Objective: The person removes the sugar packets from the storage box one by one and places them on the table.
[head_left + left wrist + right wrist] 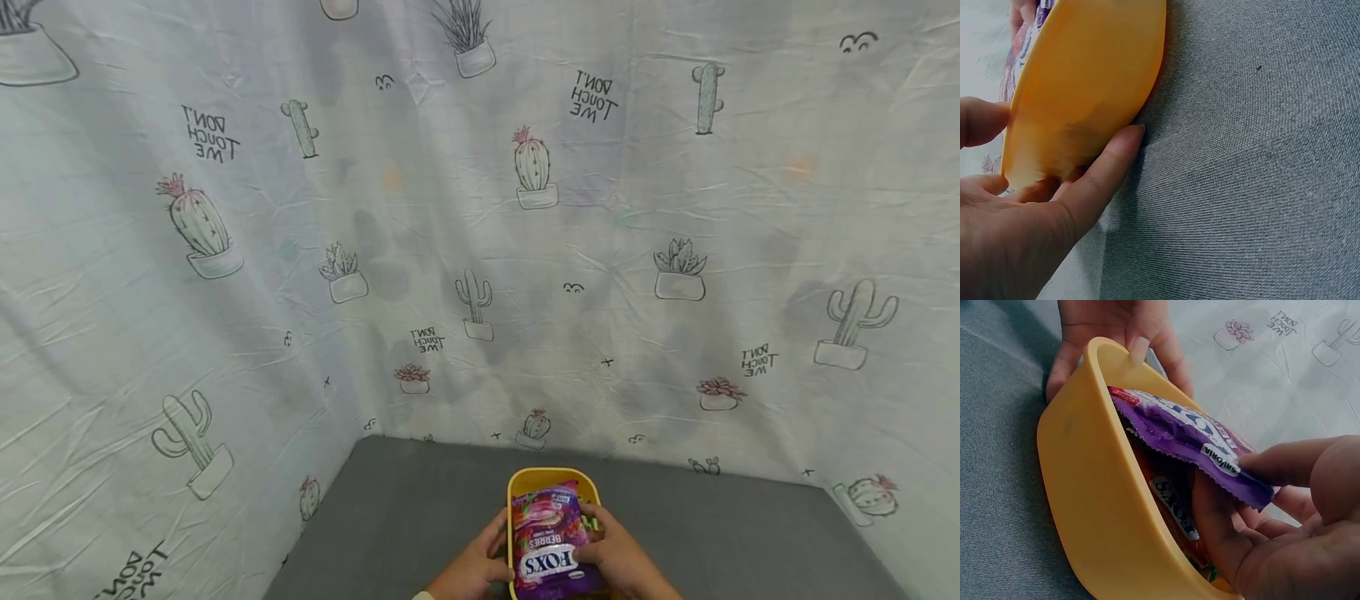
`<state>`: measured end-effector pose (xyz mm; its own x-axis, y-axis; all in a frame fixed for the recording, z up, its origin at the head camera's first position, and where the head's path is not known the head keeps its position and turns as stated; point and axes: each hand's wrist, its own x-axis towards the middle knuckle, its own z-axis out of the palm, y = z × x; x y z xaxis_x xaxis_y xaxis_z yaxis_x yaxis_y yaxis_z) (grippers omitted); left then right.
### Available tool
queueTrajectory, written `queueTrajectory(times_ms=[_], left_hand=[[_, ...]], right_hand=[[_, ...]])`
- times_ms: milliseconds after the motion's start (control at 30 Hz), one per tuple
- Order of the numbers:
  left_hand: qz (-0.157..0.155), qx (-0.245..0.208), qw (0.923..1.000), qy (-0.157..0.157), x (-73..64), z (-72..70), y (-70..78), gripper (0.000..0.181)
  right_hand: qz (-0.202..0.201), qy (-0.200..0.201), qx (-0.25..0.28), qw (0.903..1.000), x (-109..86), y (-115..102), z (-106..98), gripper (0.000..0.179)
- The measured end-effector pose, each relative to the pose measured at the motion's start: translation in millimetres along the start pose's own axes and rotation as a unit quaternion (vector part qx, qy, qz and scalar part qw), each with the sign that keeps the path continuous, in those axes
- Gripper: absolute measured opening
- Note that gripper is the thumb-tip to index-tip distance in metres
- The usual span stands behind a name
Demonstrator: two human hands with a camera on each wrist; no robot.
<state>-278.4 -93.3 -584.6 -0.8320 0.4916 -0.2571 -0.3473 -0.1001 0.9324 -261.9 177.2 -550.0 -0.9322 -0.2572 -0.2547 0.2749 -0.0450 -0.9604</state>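
A purple bag of FOX'S berries candy [546,533] lies tilted across the top of a yellow plastic container [551,472]. My right hand [626,557] pinches the bag's edge; in the right wrist view its thumb is on top and its fingers reach underneath. My left hand [474,568] grips the container's side, thumb at the rim and fingers along the outer wall, as the left wrist view shows. Beneath the purple bag, inside the container, is an orange FOX'S bag [1175,506], partly hidden. Something green and yellow shows lower down, too covered to make out.
The container stands on a grey fabric-covered surface [420,492]. White curtains [600,250] printed with cacti and mirrored lettering rise behind it and on the left. A small dark speck [1259,67] lies on the grey cloth.
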Motion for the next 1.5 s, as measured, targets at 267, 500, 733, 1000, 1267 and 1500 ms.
queueTrajectory(times_ms=[267,500,733,1000,1267,1500], left_hand=[[0.007,0.001,1.0000,-0.006,0.6,-3.5,-6.2,0.100],[0.004,0.010,0.9999,-0.004,-0.5,-3.0,-4.6,0.101],[0.007,0.010,0.9999,-0.003,-0.5,-2.0,-6.2,0.100],[0.003,0.007,1.0000,-0.003,0.1,-0.8,-7.5,0.100],[-0.005,0.007,1.0000,0.001,-0.5,-1.1,-6.6,0.099],[-0.016,0.003,0.9998,-0.011,0.6,-4.6,-4.8,0.101]], right_hand=[[-0.020,0.000,-0.006,0.9998,-1.4,0,3,0.079],[-0.041,0.019,-0.012,0.9989,0.7,1,6,0.078],[-0.040,0.032,-0.034,0.9981,1.5,1,7,0.081],[-0.026,0.043,-0.015,0.9986,-2.9,-1,4,0.079],[-0.028,0.073,-0.013,0.9969,-7.0,-5,1,0.074],[-0.033,0.099,0.003,0.9945,-10.9,-7,-2,0.076]])
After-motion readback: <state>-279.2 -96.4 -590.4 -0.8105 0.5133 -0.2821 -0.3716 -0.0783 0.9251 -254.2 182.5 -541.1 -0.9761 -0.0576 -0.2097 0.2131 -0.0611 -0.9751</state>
